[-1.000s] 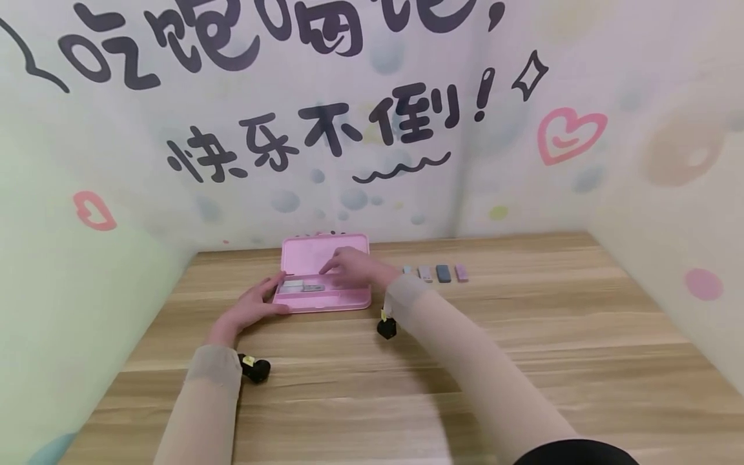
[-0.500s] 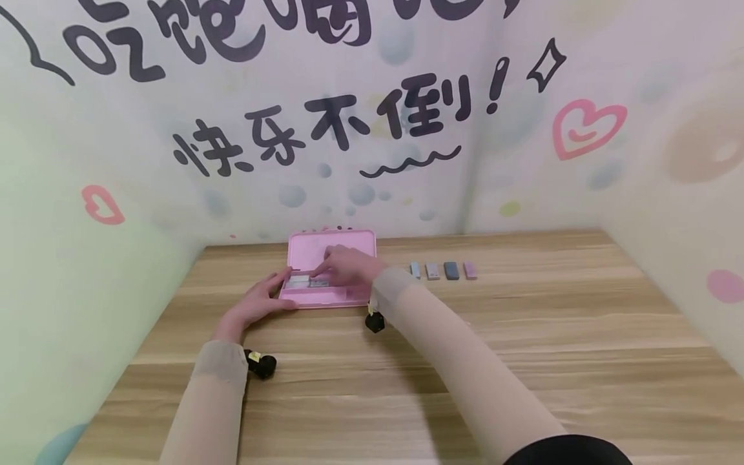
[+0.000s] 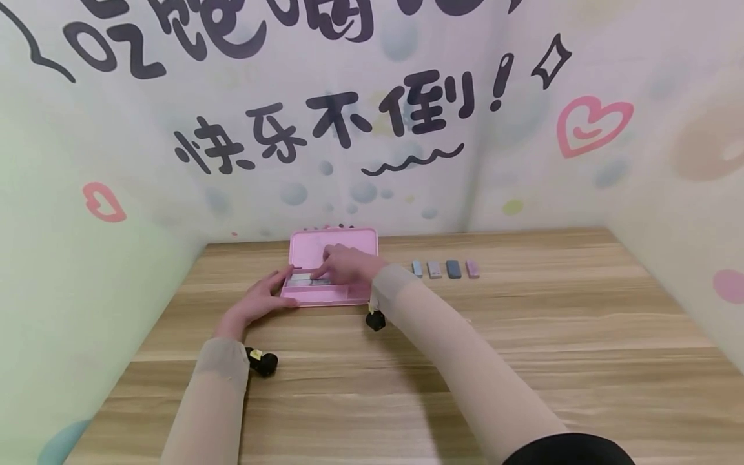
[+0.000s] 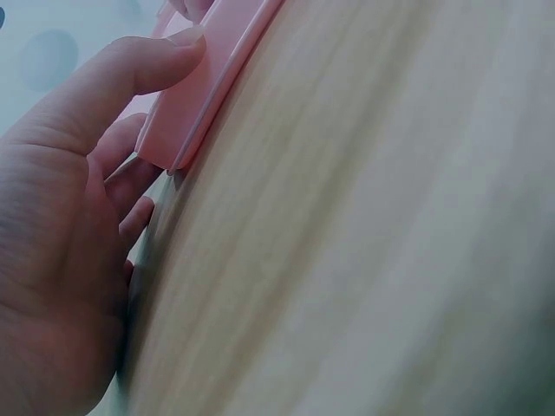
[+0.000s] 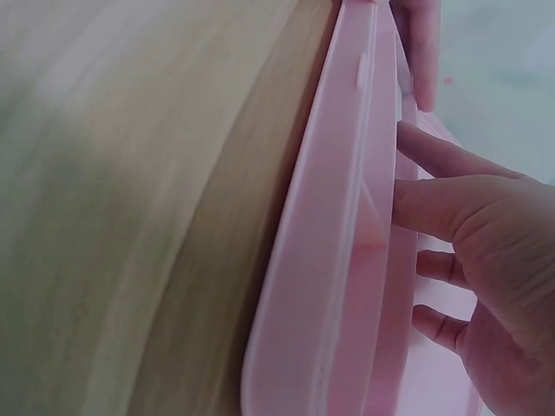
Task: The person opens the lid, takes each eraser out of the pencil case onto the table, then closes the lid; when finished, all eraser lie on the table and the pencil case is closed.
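A pink pencil case (image 3: 319,295) lies with its lid (image 3: 308,245) raised at the back of the table. My left hand (image 3: 258,303) holds its left end, thumb across the front edge and fingers round the side, as the left wrist view (image 4: 61,199) also shows. My right hand (image 3: 347,265) reaches over the case, its index finger stretched down to small whitish eraser-like blocks (image 3: 299,278) in the rear compartment. In the right wrist view, the right hand's (image 5: 494,225) fingertips dip behind the compartment wall, which hides what they touch.
Right of the case, several small eraser-like blocks stand in a row: light blue (image 3: 417,269), pale grey (image 3: 434,270), dark blue (image 3: 453,269) and purple (image 3: 472,268). A printed cloth wall (image 3: 372,200) rises behind the wooden table (image 3: 349,381).
My right hand has shifted left within the case, its index finger coming down onto the whitish blocks. My left hand keeps its hold on the case. The head view has shifted slightly.
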`<state>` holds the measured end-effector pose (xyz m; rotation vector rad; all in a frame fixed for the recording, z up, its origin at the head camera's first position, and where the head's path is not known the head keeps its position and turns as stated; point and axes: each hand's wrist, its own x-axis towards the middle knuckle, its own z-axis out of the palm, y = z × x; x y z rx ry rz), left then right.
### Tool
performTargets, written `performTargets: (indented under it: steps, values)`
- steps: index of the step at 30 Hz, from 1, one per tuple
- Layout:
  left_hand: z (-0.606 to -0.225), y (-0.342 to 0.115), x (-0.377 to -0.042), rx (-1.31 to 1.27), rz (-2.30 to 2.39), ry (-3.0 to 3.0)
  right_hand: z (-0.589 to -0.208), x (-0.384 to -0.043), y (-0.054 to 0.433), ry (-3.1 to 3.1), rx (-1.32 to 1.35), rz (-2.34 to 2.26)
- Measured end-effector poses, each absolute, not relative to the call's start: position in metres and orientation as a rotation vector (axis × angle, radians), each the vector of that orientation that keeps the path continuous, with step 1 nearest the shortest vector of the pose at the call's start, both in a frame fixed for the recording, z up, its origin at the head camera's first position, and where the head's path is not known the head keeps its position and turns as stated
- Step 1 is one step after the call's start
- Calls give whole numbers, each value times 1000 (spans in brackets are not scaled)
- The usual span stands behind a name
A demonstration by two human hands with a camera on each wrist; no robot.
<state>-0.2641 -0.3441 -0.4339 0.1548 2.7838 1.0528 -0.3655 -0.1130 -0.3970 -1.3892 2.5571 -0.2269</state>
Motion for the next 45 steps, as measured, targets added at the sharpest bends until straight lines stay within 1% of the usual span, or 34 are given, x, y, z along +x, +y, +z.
performTargets:
  steps: [10, 20, 27, 36, 45]
  values:
    - [-430, -341, -264, 175, 1051, 2785, -388, -361, -106, 2533, -1380, -274]
    - [-430, -340, -265, 170, 1064, 2781, -390, -366, -105, 2547, -1417, -233]
    - [-430, -339, -266, 169, 1071, 2779, -393, -369, -102, 2572, -1393, -290]
    - [-430, -339, -264, 166, 1062, 2779, -389, -369, -97, 2580, -1415, -306]
    - [-435, -344, -264, 172, 1081, 2783, -381, -374, -93, 2547, -1396, -486]
